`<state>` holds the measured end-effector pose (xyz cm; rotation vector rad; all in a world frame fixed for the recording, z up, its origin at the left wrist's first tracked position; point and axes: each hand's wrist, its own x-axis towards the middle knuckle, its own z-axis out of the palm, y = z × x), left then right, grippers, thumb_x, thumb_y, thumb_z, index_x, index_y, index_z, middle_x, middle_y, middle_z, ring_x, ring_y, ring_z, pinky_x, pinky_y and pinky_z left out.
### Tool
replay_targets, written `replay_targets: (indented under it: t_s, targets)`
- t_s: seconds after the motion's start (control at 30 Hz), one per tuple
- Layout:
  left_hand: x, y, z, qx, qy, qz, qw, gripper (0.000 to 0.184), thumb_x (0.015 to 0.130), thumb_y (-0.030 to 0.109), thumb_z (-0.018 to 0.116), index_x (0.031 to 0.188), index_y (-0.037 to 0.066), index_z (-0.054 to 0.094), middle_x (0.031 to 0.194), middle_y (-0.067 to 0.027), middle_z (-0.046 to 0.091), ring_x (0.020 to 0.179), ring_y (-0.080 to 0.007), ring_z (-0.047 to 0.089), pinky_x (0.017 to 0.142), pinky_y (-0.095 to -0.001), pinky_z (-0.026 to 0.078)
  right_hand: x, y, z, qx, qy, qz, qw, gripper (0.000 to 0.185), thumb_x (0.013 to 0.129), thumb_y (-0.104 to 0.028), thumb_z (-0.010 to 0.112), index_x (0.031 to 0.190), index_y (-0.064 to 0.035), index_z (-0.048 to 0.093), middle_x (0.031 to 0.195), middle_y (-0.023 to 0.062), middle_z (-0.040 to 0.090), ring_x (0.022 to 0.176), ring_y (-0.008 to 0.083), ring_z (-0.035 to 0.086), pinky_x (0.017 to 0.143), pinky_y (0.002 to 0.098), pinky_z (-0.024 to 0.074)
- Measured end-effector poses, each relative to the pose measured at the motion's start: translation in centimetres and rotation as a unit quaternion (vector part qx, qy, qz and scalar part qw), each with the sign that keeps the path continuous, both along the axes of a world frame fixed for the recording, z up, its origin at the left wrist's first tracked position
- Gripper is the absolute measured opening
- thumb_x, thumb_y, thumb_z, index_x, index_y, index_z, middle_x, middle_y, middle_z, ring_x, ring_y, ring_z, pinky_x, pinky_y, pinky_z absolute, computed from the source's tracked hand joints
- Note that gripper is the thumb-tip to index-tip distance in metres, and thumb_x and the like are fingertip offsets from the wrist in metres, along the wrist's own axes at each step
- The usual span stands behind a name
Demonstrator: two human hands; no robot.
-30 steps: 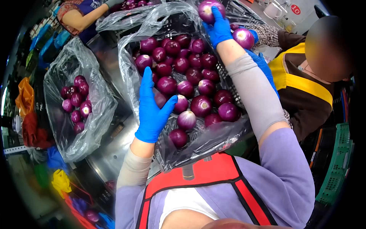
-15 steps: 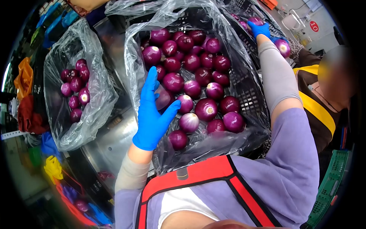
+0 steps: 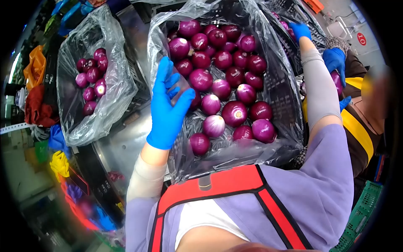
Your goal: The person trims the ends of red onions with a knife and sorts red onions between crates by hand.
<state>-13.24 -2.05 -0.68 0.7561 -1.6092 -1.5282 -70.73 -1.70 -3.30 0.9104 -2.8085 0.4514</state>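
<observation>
The onions (image 3: 234, 114) are purple, some whitish at the ends, the person's gloves (image 3: 168, 111) blue, the apron (image 3: 235, 179) red with black edging, the shirt (image 3: 319, 178) lavender.

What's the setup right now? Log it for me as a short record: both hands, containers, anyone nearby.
Left hand: blue-gloved, open, thumb apart from fingers, at the near-left side of the middle crate
Right hand: blue-gloved, reaching to onions at upper right; grip unclear
Middle crate: black, plastic-lined, holding many loose purple onions
Left bag: clear plastic, with a smaller onion cluster
Co-worker: at right, gloved hand at a purple onion
</observation>
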Motion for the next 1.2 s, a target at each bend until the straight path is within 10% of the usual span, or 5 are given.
replay_targets:
  t_s: [0.13,0.2,0.33,0.53,1.2]
  targets:
    - [0.1,-0.6,-0.8,-0.047,0.060,0.084,0.994,0.075,0.082,0.003,0.062,0.145,0.001,0.022,0.147,-0.0152,0.028,0.135,-0.0252,0.030,0.111,-0.0376,0.023,19.4,-5.0,6.2,-0.368,-0.054,0.364,0.854,0.025,0.085,-0.019,0.064,0.102,-0.0017,0.067,0.088,0.0102,0.068,0.078,0.0177,0.063,0.070,0.0262,0.0504]
    - [0.3,-0.5,-0.3,-0.040,0.070,0.108,0.991,0.074,0.082,0.004,0.063,0.144,0.000,0.022,0.147,-0.0159,0.028,0.136,-0.0253,0.028,0.112,-0.0372,0.022,24.9,-6.7,4.0,-0.235,-0.156,0.526,0.802,0.035,0.084,-0.033,0.063,0.109,-0.0080,0.065,0.102,0.0124,0.067,0.097,0.0236,0.064,0.086,0.0337,0.0480]
    - [1.1,-1.3,-1.3,-0.014,0.080,0.148,0.986,0.072,0.084,0.008,0.063,0.144,0.000,0.024,0.148,-0.0169,0.027,0.138,-0.0256,0.023,0.113,-0.0373,0.017,36.0,-4.7,-1.7,0.180,-0.105,0.626,0.751,0.042,0.069,-0.040,0.070,0.100,-0.0111,0.069,0.092,0.0166,0.066,0.083,0.0332,0.064,0.075,0.0408,0.0518]
    - [1.8,-2.3,-1.8,0.138,0.123,0.148,0.972,0.064,0.087,0.018,0.062,0.141,0.000,0.031,0.144,-0.0159,0.033,0.131,-0.0250,0.035,0.109,-0.0366,0.027,42.7,0.3,-8.0,0.186,0.061,0.620,0.760,0.092,0.057,-0.039,0.081,0.135,-0.0146,0.042,0.116,0.0109,0.057,0.112,0.0290,0.050,0.096,0.0449,0.0353]
    - [1.7,-2.9,-2.0,0.098,0.050,0.095,0.989,0.059,0.088,0.020,0.062,0.137,-0.004,0.038,0.134,-0.0156,0.045,0.121,-0.0211,0.045,0.102,-0.0319,0.035,40.0,2.5,3.7,-0.260,-0.284,0.515,0.766,0.091,0.056,-0.027,0.086,0.132,-0.0082,0.041,0.126,0.0168,0.052,0.116,0.0296,0.053,0.098,0.0382,0.0427]
